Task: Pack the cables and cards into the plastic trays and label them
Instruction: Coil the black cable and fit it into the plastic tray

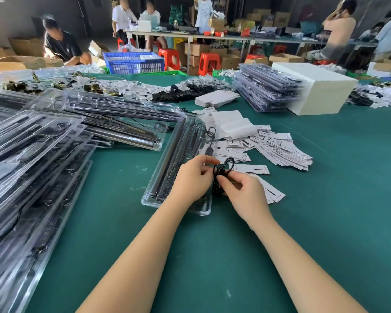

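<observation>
- Both your hands meet near the middle of the green surface (325, 222): left hand (191, 180) and right hand (244, 193) each pinch a coiled black cable (219, 177).
- Open plastic tray (178, 159) lies just under and left of the cable, long axis running away from you; your left hand is nearer.
- Cards (280, 147) are spread to the right.

Two hands (191, 177), one cable (219, 177), one white box (314, 86), three red stools (209, 63).
</observation>
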`<state>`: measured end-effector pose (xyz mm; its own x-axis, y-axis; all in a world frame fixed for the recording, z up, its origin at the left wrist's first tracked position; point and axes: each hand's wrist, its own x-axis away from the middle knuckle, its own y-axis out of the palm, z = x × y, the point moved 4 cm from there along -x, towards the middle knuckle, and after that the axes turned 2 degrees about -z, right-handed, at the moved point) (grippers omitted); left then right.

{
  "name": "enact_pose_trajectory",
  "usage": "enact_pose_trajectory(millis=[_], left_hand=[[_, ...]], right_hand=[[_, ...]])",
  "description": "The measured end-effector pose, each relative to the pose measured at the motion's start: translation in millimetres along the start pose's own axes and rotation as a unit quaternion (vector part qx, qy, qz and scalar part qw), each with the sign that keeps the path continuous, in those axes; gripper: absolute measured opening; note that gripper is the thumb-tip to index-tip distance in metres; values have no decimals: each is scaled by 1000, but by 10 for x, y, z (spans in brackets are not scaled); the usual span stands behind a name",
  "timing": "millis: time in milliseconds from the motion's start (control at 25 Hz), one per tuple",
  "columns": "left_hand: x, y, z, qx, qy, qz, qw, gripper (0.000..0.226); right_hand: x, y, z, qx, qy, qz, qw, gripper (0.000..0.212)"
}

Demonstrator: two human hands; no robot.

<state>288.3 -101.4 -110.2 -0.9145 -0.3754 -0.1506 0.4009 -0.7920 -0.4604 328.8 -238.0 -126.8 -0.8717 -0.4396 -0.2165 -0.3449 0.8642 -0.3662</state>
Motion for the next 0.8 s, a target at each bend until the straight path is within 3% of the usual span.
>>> enact_pose_trajectory(millis=[320,800], left_hand=[[10,-109,5,69,-20,-152,986,43],[-31,-66,-47,-5,-21,37,999,29]], right_hand=[[-51,-9,20,-9,6,-10,1000,14],[-123,45,81,-97,10,-28,995,15]])
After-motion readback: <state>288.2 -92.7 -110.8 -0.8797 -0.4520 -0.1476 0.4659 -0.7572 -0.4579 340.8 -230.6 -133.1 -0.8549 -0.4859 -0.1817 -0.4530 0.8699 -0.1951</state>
